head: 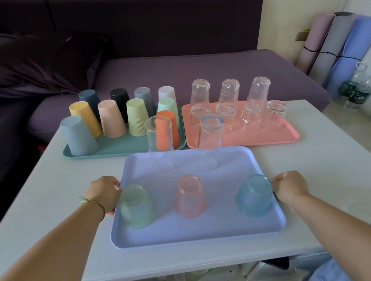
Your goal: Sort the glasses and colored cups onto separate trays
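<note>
Gripping the pale lavender plastic tray (195,231) by its side rims, left hand (105,195) and right hand (290,185) curl round it; between them stand three tinted tumblers (189,196) upside down, two clear tall glasses (209,136) just beyond.

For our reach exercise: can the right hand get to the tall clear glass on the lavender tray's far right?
Probably yes: the right hand grips the lavender tray beside the blue cup; nothing stands between it and the glass.
</note>
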